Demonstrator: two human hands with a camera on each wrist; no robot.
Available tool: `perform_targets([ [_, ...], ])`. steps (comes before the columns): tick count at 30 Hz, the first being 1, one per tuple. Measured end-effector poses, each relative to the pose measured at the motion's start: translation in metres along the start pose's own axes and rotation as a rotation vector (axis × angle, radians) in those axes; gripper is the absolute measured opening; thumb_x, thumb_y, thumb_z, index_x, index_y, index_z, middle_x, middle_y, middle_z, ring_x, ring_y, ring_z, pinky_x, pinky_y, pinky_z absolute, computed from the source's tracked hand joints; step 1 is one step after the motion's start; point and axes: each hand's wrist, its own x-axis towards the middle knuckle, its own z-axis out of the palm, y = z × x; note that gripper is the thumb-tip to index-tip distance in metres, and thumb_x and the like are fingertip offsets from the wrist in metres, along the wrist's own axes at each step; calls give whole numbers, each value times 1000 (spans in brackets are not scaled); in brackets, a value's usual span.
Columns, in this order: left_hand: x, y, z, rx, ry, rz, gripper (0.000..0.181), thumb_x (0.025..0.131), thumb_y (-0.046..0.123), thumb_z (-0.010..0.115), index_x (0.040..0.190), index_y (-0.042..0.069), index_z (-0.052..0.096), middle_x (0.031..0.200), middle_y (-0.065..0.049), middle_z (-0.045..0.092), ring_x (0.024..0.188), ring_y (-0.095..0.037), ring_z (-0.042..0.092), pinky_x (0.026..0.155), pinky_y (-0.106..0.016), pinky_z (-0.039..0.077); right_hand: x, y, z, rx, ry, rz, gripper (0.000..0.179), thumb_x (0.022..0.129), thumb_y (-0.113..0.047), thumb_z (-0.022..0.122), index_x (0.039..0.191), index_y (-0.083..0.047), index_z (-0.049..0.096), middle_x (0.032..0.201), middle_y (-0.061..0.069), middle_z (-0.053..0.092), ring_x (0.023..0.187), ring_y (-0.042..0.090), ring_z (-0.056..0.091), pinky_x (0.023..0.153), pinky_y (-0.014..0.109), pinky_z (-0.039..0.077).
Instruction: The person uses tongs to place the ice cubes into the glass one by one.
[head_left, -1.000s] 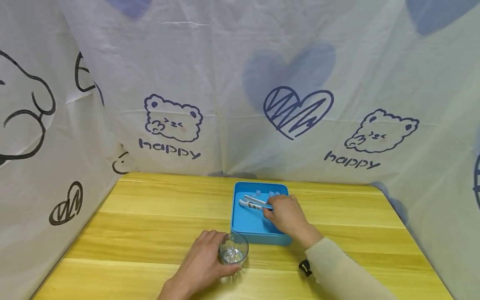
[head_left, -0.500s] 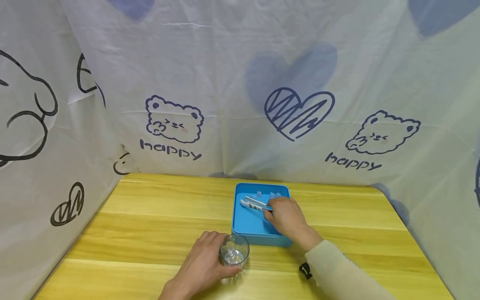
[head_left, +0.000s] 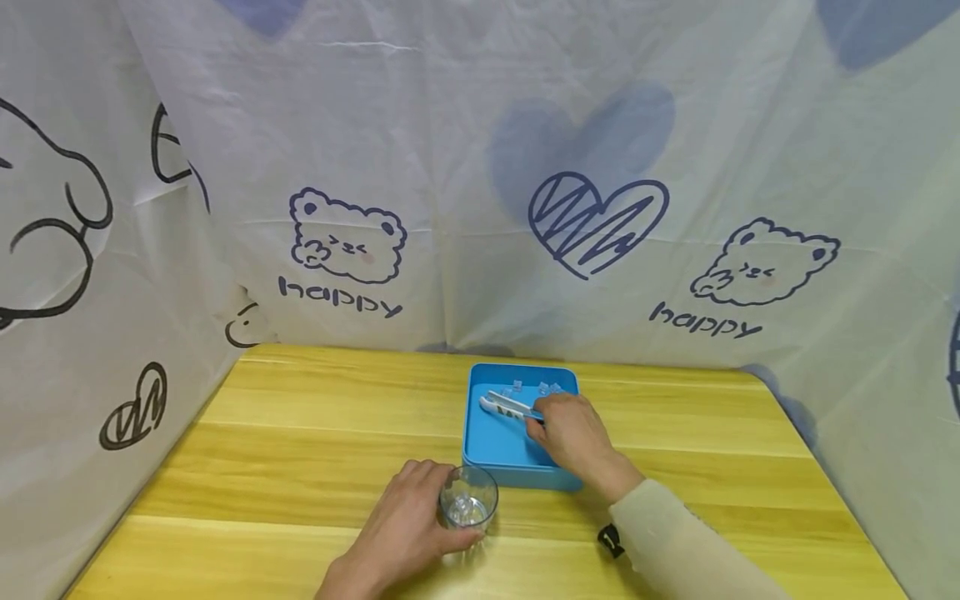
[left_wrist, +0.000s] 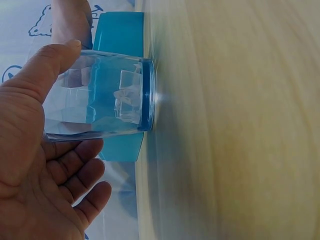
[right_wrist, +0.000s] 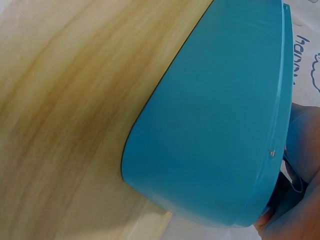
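Observation:
My left hand (head_left: 405, 521) holds a clear drinking glass (left_wrist: 75, 112) upright on the table, thumb on one side and fingers on the other. Several clear cubes (left_wrist: 129, 95) lie at the bottom of the glass. Over the right part of a blue tray (head_left: 504, 446), my right hand (head_left: 573, 429) grips white tongs (head_left: 506, 408) with dark marks. Their tips point left, above the tray floor. A few small clear cubes (head_left: 543, 388) lie near the tray's back wall. In the right wrist view, the tray's side (right_wrist: 210, 110) hides the tongs' tips.
The tray and glass stand on a yellow wood-grain table (head_left: 315, 433), the glass just in front of the tray's near left corner. A small black object (head_left: 611, 540) lies beside the right sleeve. Printed white cloth (head_left: 450, 167) hangs behind the table and at its sides.
The arms of the tongs stand slightly closer together than a second ago. Both hands, the glass and the tray keep nearly the same places.

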Motion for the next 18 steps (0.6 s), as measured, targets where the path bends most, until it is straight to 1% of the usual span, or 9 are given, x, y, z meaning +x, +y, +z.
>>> perform_targets([
  [5, 0, 0, -1, -4, -5, -2, 76, 76, 58, 89, 130, 9, 67, 115, 1, 66, 105, -15, 54, 98, -46, 52, 1, -1, 0, 9, -12, 2, 38, 98, -23, 74, 67, -16, 52, 62, -4, 43, 62, 17, 42, 65, 37, 42],
  [9, 1, 1, -1, 1, -12, -6, 76, 75, 57, 90, 130, 9, 67, 114, 1, 66, 104, -15, 54, 98, -46, 52, 0, 0, 0, 13, -3, -10, 39, 97, -22, 74, 67, -16, 51, 61, -4, 42, 62, 17, 42, 65, 36, 42],
  [16, 2, 1, -1, 0, -23, -19, 77, 75, 57, 90, 130, 9, 66, 114, 1, 66, 105, -16, 54, 100, -47, 51, -6, 1, -4, 21, -5, -15, 38, 98, -22, 72, 67, -15, 51, 62, -4, 42, 63, 17, 41, 67, 36, 42],
  [18, 2, 1, -1, -1, -25, -18, 77, 75, 57, 90, 130, 9, 66, 114, 1, 66, 105, -16, 54, 100, -47, 51, -9, 2, -6, 24, -5, -14, 36, 98, -22, 73, 68, -15, 53, 62, -4, 45, 63, 17, 42, 68, 38, 45],
])
